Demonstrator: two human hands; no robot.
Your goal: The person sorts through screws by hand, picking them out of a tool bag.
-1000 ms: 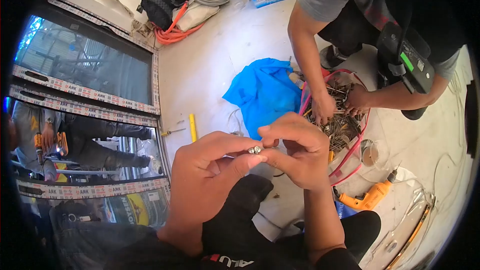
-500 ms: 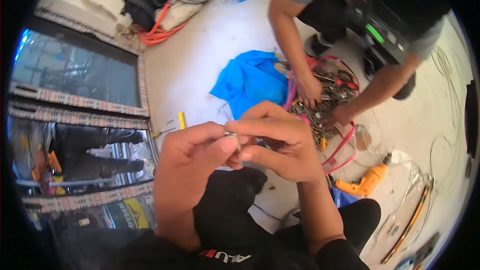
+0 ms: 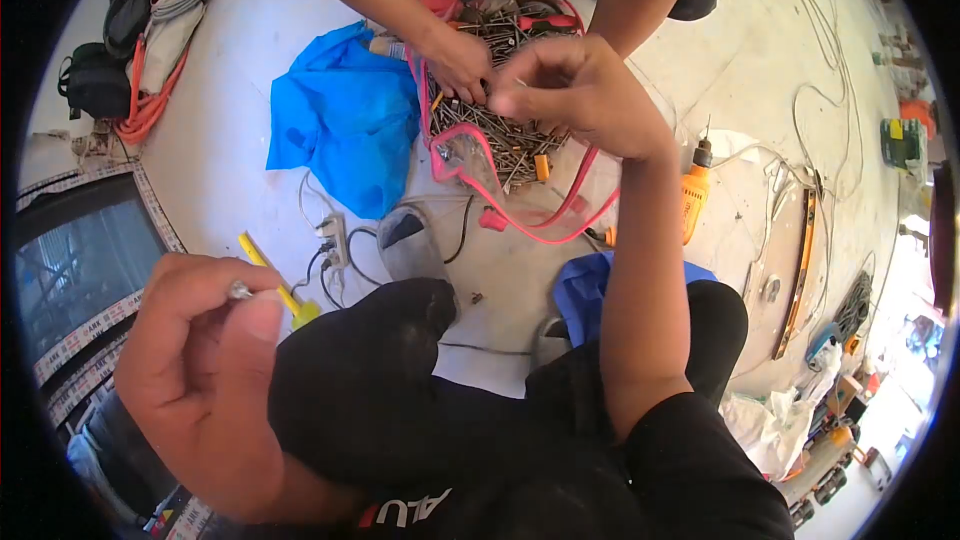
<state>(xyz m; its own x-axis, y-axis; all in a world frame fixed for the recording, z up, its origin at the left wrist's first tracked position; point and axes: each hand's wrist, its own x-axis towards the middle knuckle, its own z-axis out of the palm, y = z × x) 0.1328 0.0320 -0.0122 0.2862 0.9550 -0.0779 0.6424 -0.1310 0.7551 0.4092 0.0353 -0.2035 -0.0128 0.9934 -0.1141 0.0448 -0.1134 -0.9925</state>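
My left hand (image 3: 205, 370) is closed at the lower left, pinching a small shiny metal piece (image 3: 239, 290) between thumb and forefinger; most of it is hidden. Over the clear bag with pink trim (image 3: 462, 130), my right hand (image 3: 595, 100) is raised with its fingers curled and thumb and forefinger tips close together. Whatever may be between those tips is too small to make out. Loose screws (image 3: 515, 155) fill the bag. Another person's hand (image 3: 460, 62) reaches among them, and that person's other hand is mostly hidden behind mine.
A blue cloth (image 3: 345, 120) lies left of the bag. An orange drill (image 3: 694, 195) and a spirit level (image 3: 797, 275) are on the floor to the right. A yellow-handled tool (image 3: 270, 265) is beyond my left hand, near a power strip (image 3: 337, 243) with cables.
My hands have come apart. The left moved down and left with the metal piece; the right moved up to the bag of screws. The view has turned right and downward.
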